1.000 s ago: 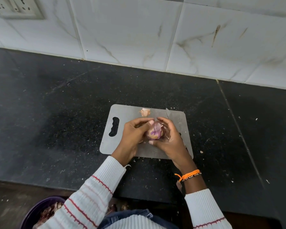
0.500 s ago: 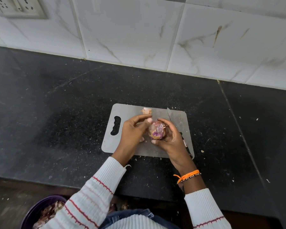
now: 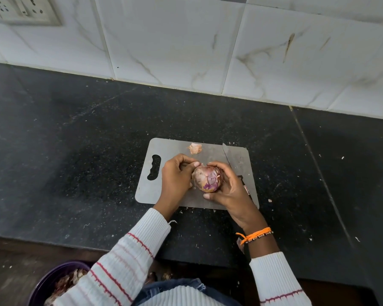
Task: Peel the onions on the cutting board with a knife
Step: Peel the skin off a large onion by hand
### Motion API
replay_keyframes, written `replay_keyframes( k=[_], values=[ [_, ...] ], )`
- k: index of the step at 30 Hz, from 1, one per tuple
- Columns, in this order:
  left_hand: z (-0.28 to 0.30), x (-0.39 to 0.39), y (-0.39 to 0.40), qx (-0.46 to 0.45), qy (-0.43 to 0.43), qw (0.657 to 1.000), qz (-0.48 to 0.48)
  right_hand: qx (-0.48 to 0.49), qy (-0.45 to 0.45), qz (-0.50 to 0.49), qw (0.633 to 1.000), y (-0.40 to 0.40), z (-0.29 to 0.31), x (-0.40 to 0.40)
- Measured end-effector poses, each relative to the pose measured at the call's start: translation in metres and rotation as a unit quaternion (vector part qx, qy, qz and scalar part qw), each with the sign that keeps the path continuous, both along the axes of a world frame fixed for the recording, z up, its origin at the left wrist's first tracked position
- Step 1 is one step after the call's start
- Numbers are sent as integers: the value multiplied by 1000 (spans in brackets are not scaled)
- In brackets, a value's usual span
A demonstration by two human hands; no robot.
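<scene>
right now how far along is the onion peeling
Done: one loose scrap of papery onion skin lies on the grey cutting board, and purple flesh shows in patches. In hand: the right hand cups the partly skinned red onion while the left hand pinches skin at its top. The steel knife lies on the board. Left: most dry skin remains.

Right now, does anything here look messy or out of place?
Slightly. Bits of onion skin lie scattered over the black counter around the cutting board, and one larger peel scrap sits on the board's far edge. Otherwise nothing looks spilled or damaged.
</scene>
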State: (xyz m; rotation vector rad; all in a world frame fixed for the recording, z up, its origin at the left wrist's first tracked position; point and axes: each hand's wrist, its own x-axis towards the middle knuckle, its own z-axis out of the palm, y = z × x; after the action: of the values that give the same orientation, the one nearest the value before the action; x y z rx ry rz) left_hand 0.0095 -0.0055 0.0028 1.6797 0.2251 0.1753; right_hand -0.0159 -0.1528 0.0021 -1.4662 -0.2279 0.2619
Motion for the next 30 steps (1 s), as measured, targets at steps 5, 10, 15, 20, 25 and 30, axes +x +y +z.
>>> replay_keyframes(
  k=[5,10,15,20,25,30],
  values=[
    [-11,1,6,-49,43,998,8,58,19,0,998,-1,1,2],
    [-4,-1,4,-28,11,1000,-3,122,64,-16,990,-3,0,6],
    [14,-3,-2,-74,-29,987,-137,42,27,-32,998,-3,1,7],
    [16,0,-8,-18,-47,994,-100,-8,2,-18,1000,-2,2,8],
    [15,3,-6,29,-37,997,-60,-19,-1,-16,1000,-3,1,8],
    [15,2,-3,-22,-39,997,-58,-9,-1,-14,1000,-8,8,9]
  ],
)
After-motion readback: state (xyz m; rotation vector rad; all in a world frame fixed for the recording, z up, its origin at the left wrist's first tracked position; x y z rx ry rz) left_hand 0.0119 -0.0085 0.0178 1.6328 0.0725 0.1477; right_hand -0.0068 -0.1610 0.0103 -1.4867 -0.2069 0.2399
